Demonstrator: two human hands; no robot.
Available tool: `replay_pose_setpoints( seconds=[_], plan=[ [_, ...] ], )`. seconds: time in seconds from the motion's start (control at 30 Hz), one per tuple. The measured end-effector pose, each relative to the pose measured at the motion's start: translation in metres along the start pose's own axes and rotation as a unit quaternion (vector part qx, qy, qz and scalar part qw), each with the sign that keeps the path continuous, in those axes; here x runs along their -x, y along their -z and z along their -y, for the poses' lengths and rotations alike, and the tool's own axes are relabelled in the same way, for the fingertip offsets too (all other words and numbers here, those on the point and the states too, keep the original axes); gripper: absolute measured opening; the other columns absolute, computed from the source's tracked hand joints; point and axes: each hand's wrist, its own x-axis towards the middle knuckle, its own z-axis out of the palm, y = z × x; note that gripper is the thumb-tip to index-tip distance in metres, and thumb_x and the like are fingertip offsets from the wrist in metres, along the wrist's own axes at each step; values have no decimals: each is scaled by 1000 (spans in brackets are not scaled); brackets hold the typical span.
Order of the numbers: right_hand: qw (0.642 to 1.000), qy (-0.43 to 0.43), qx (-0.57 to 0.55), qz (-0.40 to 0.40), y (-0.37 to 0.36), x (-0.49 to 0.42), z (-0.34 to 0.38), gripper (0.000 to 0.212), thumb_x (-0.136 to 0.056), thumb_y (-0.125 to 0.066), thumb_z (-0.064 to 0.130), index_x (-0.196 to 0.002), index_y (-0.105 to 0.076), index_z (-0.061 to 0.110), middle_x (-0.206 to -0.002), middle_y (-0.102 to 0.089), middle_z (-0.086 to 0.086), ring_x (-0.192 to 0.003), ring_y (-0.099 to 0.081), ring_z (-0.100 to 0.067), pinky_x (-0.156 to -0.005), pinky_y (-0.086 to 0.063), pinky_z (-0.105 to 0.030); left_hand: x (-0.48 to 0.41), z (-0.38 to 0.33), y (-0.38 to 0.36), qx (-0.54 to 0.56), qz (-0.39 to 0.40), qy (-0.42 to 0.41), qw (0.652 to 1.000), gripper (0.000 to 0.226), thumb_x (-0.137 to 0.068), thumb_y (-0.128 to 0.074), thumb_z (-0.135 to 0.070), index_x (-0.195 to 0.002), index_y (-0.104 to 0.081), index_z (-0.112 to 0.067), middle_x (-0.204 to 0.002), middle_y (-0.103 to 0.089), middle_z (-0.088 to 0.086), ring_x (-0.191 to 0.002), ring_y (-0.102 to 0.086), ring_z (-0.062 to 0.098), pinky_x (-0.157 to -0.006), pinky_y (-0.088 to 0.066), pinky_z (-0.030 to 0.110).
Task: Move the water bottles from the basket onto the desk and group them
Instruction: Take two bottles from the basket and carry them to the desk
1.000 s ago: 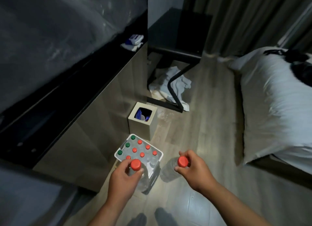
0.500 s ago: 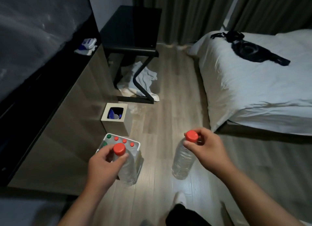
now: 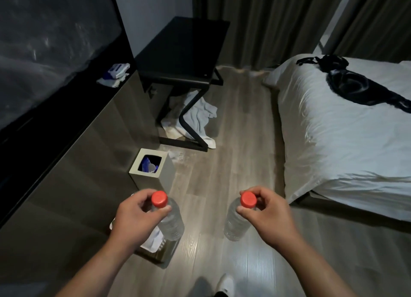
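My left hand (image 3: pixel 133 221) grips a clear water bottle (image 3: pixel 171 221) by its neck, just under the red cap. My right hand (image 3: pixel 266 219) holds a second clear, red-capped water bottle (image 3: pixel 235 224) the same way. Both bottles hang upright above the wooden floor, apart from each other. The white basket (image 3: pixel 153 244) stands on the floor below my left hand, mostly hidden by that hand and its bottle. The black desk (image 3: pixel 182 50) stands ahead, at the far end of the room by the curtains.
A square beige bin (image 3: pixel 160 174) stands on the floor just beyond the basket. A long low cabinet (image 3: pixel 77 163) runs along the left wall. White cloth (image 3: pixel 195 116) lies under the desk. A white bed (image 3: pixel 344 130) fills the right side.
Both hands have lifted higher with their bottles. The view has risen and swung right, so the basket now sits almost hidden under my left hand and more of the desk shows.
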Motion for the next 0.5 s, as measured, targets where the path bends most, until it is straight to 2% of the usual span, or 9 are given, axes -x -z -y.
replay_pose_setpoints(
  seconds=[0.1,0.23,0.27,0.33,0.4,0.5],
  plan=[
    [1000,12,13,14,14,-35,-1,28,-67,-84,15,-85,-68,30,-91,-74,10,-88,-68,-3,-85,-56,-29,-23,-20,-17,5,-17,-16,1000,39,-65,-85,-7,-83,-70,-39,-87,-73,-9,-84,-68,13,-79,-54,29],
    [999,20,26,25,31,-83,3,28,-70,-84,17,-88,-67,31,-90,-72,12,-88,-66,0,-84,-54,-24,-55,-41,-42,17,-26,-11,999,31,-67,-83,-5,-80,-73,-31,-82,-72,3,-82,-69,22,-56,-56,17],
    [999,21,27,26,33,-95,5,28,-70,-83,16,-87,-67,31,-90,-73,11,-88,-66,0,-84,-54,-25,-63,-46,-46,20,-22,-9,1000,30,-67,-83,-6,-81,-73,-31,-83,-72,4,-83,-69,24,-58,-58,21],
    [999,26,23,26,37,-121,9,28,-69,-84,17,-86,-67,31,-90,-73,11,-87,-68,-2,-84,-55,-27,-82,-56,-51,20,-18,-10,1000,31,-68,-83,-9,-83,-72,-34,-85,-72,1,-85,-69,19,-73,-60,33],
    [999,27,26,28,40,-153,13,27,-70,-84,18,-87,-67,31,-89,-73,10,-86,-68,-4,-83,-55,-28,-108,-63,-57,23,-20,-6,1000,34,-68,-83,-10,-85,-71,-37,-87,-73,-6,-87,-68,14,-82,-56,34],
    [999,19,30,31,40,-205,14,27,-69,-84,17,-85,-67,31,-89,-73,10,-86,-69,-5,-83,-56,-30,-157,-69,-71,18,-21,-1,1000,33,-66,-85,-11,-84,-72,-36,-85,-73,-10,-86,-68,15,-82,-55,33]
  ],
)
